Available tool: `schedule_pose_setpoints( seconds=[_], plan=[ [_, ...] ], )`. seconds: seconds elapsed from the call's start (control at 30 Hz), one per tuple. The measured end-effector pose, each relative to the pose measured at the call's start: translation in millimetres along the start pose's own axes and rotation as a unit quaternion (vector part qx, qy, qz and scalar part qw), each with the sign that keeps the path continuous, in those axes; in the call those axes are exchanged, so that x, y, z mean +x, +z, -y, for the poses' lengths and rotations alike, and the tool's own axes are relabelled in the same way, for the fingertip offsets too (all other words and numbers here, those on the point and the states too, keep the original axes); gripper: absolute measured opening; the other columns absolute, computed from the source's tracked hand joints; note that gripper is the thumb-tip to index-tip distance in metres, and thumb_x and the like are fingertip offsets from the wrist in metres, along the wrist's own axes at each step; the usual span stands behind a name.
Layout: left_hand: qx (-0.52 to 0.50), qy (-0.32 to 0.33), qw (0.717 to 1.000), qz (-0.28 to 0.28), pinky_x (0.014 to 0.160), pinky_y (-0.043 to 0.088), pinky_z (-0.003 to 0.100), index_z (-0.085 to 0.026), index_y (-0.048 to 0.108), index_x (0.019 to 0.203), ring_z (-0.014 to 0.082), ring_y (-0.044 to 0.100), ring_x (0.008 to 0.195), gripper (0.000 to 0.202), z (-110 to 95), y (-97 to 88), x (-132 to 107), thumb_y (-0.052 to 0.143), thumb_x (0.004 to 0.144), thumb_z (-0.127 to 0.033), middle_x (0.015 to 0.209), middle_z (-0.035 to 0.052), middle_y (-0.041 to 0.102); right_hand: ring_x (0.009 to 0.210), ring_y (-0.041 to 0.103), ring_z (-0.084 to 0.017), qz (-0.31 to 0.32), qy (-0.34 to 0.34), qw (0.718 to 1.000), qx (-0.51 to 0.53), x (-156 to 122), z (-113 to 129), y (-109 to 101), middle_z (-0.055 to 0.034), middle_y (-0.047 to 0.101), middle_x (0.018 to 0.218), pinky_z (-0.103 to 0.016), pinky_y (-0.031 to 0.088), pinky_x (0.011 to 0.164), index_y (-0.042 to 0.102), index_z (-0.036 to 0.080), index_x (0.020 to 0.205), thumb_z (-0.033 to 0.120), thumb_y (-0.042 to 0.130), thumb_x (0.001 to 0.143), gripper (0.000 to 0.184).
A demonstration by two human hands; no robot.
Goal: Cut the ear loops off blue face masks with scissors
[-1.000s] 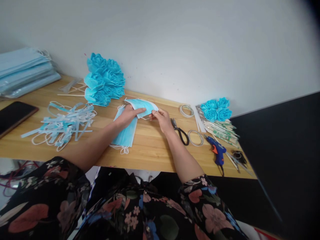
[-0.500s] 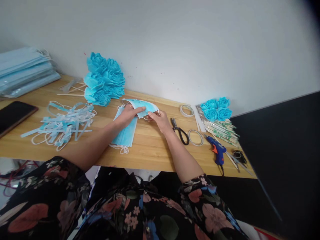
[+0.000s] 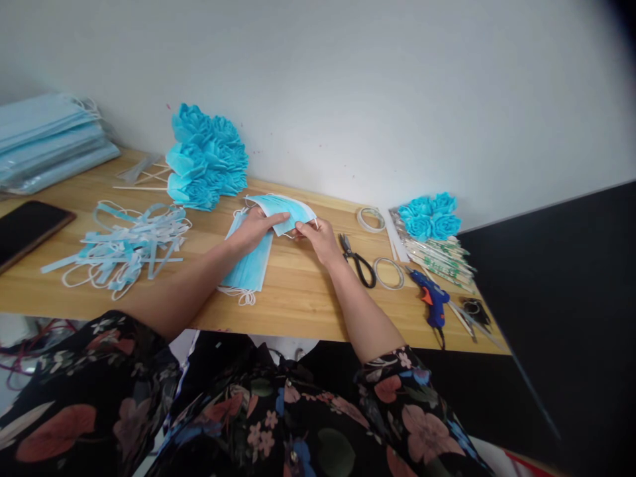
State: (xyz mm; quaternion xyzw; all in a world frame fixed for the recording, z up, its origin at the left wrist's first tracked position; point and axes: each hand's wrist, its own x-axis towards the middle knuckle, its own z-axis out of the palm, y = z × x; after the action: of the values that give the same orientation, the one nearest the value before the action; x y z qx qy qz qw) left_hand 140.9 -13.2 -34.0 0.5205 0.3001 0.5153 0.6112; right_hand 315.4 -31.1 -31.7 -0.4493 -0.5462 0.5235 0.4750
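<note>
A light blue face mask (image 3: 288,207) is held up between both hands, bent a little along its length. My left hand (image 3: 258,227) pinches its left part, thumb lying across the front. At the lower right corner, my right hand (image 3: 318,236) grips the mask between thumb and fingers; some fingertips are hidden behind it. Under my left hand, more blue masks (image 3: 251,265) lie on the wooden table (image 3: 303,298), their white ear loops bunched at the near end. Black-handled scissors (image 3: 356,260) rest just right of my right hand.
Cut strips and loops (image 3: 134,245) are heaped at left, near a phone (image 3: 32,228) and packed masks (image 3: 44,146). Blue fabric flowers (image 3: 209,159) stand behind; more flowers (image 3: 430,215) lie right. Tape rolls (image 3: 389,273) and a blue glue gun (image 3: 431,296) sit beyond the scissors.
Almost nothing differs. The held mask's right end has shifted very slightly; both hands keep their grip in the same place.
</note>
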Motion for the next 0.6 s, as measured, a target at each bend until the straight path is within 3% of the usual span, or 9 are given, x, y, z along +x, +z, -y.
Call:
schedule_pose_setpoints(
  seconds=[0.33,0.6],
  plan=[
    [-0.015,0.005,1.000,0.006,0.090,0.052,0.040,-0.013,0.072,0.080,0.0283,0.070,0.096,0.026,1.4,-1.3,1.2,0.081,0.072,-0.036,0.088,0.0096,0.074,0.061,0.063,-0.014,-0.008,0.008,1.000,0.019,1.5,-3.6,-1.0,-0.0030,0.073,0.070,-0.031,0.055,0.068,0.065,0.019,0.066,0.056,0.080,0.066,0.039],
    [-0.004,-0.018,1.000,-0.024,0.088,0.053,0.041,-0.014,0.069,0.081,0.0289,0.068,0.096,0.032,-0.7,0.7,0.7,0.082,0.068,-0.040,0.087,0.0089,0.073,0.063,0.065,-0.015,-0.017,-0.004,1.000,0.008,1.0,-3.1,-2.0,-0.0041,0.074,0.072,-0.031,0.055,0.067,0.066,0.020,0.065,0.061,0.073,0.072,0.042]
  ],
)
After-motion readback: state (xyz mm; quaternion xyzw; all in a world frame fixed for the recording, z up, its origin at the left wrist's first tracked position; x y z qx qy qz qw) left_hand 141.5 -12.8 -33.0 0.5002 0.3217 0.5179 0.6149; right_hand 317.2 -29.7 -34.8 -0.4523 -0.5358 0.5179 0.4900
